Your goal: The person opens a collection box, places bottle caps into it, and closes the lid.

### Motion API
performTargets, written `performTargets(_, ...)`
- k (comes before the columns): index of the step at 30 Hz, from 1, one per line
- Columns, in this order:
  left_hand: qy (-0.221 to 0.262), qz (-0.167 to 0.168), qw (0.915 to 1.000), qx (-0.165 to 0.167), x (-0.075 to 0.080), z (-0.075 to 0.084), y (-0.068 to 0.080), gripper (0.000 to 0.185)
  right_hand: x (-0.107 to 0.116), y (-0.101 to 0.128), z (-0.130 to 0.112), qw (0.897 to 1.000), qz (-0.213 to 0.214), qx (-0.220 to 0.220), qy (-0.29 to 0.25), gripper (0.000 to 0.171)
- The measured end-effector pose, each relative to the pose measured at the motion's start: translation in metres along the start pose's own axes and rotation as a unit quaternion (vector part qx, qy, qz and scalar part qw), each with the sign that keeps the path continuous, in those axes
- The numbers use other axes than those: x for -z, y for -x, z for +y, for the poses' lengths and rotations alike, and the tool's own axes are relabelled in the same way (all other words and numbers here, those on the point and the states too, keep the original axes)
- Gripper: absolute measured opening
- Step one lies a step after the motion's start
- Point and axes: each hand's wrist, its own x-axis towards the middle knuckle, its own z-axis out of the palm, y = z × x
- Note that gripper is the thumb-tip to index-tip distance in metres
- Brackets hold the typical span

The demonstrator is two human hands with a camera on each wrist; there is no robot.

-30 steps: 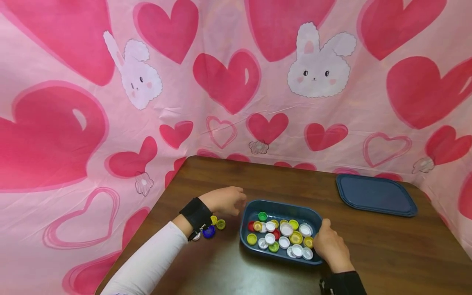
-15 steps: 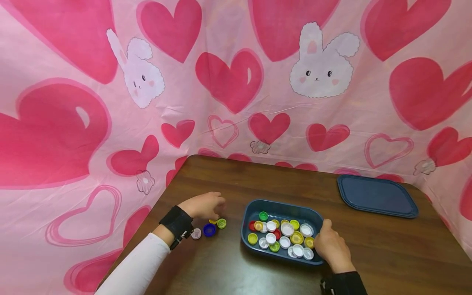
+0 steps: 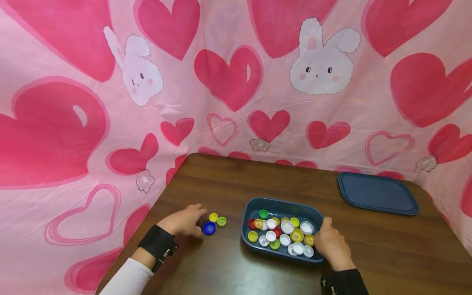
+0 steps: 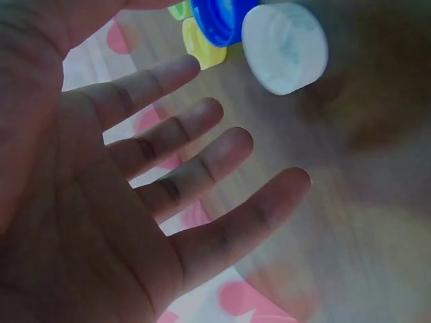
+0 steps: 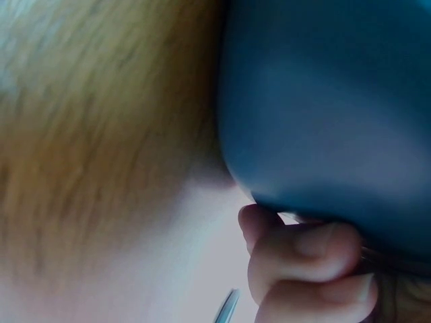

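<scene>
- Your left hand (image 3: 183,221) lies flat on the wooden table (image 3: 387,254), fingers spread and straight in the left wrist view, holding nothing.
- The white bottle cap (image 4: 285,47) sits just past those fingertips, apart from them as far as the wrist view shows. In the head view it is almost hidden behind your fingers.
- Just beyond it, away from your left hand and toward your right, come the blue bottle cap (image 3: 209,228), the yellow bottle cap (image 3: 213,217) and the green bottle cap (image 3: 221,221), bunched close together. Round caps have no long axis, so approach angle matters little.
- Farther the same way stands the blue plastic container (image 3: 249,207), its long side running across in front of you, with a loose heap of white, yellow, green and red caps inside.
- Your right hand (image 3: 332,246) grips the container's end nearest it: thumb over the rim, fingers curled under the edge (the right wrist view shows them tucked beneath the blue wall).
- Your left hand is much the nearer to the four loose caps, with the container between them and your right hand.
- The blue container lid (image 3: 376,193) lies flat, well apart, beyond your right hand and away from you.
- No brand, label or readable writing shows on the caps, container or lid. The cloth backdrop (image 3: 236,82) carries only hearts and bunnies.
</scene>
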Motion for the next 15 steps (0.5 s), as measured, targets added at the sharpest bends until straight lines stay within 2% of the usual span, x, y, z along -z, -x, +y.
performTargets(7, 0.005, 0.003, 1.0000, -0.002, -0.008, -0.003, 0.011, 0.052, -0.001, -0.001, 0.000, 1.000, -0.004, -0.003, -0.002, 0.043)
performTargets(10, 0.003, 0.003, 0.9999, -0.012, -0.011, -0.004, 0.013, 0.050, -0.001, -0.001, 0.000, 1.000, -0.002, -0.003, -0.002, 0.043)
performTargets(15, 0.011, 0.013, 0.9998, -0.008, -0.015, -0.005, 0.013, 0.039, -0.001, 0.000, 0.001, 1.000, 0.000, -0.001, -0.003, 0.044)
